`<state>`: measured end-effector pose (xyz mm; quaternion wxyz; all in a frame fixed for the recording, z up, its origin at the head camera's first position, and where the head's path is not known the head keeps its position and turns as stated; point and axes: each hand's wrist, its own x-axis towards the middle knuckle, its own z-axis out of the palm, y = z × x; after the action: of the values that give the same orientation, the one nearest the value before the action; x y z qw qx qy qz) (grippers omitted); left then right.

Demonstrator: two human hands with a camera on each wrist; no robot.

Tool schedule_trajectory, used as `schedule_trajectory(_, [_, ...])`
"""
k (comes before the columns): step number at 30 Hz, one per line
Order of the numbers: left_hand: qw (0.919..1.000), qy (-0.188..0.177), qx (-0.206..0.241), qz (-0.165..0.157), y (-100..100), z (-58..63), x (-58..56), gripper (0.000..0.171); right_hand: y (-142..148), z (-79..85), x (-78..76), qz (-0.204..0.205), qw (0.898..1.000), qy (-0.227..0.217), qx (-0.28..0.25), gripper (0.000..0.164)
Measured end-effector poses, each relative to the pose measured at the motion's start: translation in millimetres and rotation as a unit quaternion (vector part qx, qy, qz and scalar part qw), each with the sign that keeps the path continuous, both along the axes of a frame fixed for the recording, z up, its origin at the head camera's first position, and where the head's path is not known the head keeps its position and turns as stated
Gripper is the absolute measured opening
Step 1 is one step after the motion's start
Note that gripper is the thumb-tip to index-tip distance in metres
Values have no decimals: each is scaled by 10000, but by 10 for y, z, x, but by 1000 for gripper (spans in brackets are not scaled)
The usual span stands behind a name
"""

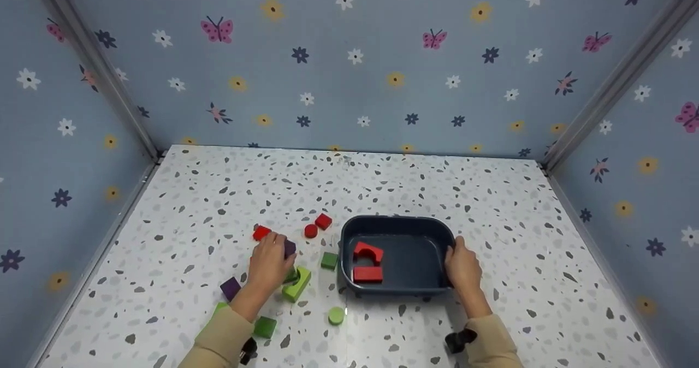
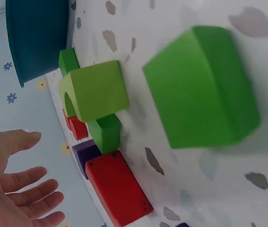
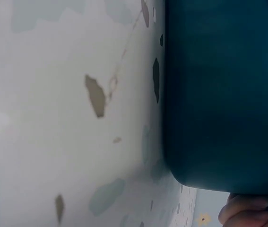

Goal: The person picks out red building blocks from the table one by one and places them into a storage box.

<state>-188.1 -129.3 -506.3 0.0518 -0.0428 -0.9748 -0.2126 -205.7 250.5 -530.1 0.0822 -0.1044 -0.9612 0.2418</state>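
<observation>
My left hand (image 1: 267,264) hovers over loose toy blocks left of the tub, its fingers spread and relaxed with nothing held in the left wrist view. Nearest to it are a red rectangular block (image 2: 117,189), a purple block (image 1: 289,248) and a lime arch block (image 1: 297,288). A dark blue rectangular tub (image 1: 418,256) stands on the table, with a red arch block (image 1: 373,248) and a red rectangular block (image 1: 367,274) inside. My right hand (image 1: 464,269) grips the tub's right side; only some of its fingers show in the right wrist view.
A red cylinder (image 1: 311,231), a red cube (image 1: 323,221) and a green block (image 1: 329,260) lie left of the tub. Closer to me are a lime cylinder (image 1: 336,316), another green block (image 1: 265,327) and a purple block (image 1: 230,288). Flower-patterned walls (image 1: 355,84) enclose the speckled table (image 1: 491,193).
</observation>
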Motion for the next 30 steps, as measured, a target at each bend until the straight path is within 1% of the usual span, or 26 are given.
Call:
schedule_trajectory(2, [10000, 56, -20, 15, -46, -23, 16, 42, -2, -3, -4, 5, 10000, -2, 20, 15])
schedule_trajectory(8, [9992, 396, -81, -40, -183, -104, 56, 41, -8, 4, 3, -10, 10000, -5, 63, 15])
schedule_trajectory(10, [9991, 413, -83, -75, -221, -133, 61, 43, -12, 11, 4, 7, 10000, -9, 82, 15])
schedule_trajectory(17, [9997, 117, -91, -190, -320, -201, 75, 51, -17, 20, 3, 13, 9999, -116, 97, 16])
schedule_trajectory(23, [9993, -294, -98, -194, -382, -222, 78, 60, -6, 13, -1, 13, 9999, -143, 70, 17])
schedule_trajectory(26, [9991, -372, -85, -209, -409, -243, 66, 61, -6, 12, -2, 6, 9999, -155, 55, 17])
schedule_trajectory(30, [9989, -378, -87, -262, -437, -273, 53, 60, -3, 20, -4, -13, 9998, -212, 38, 17])
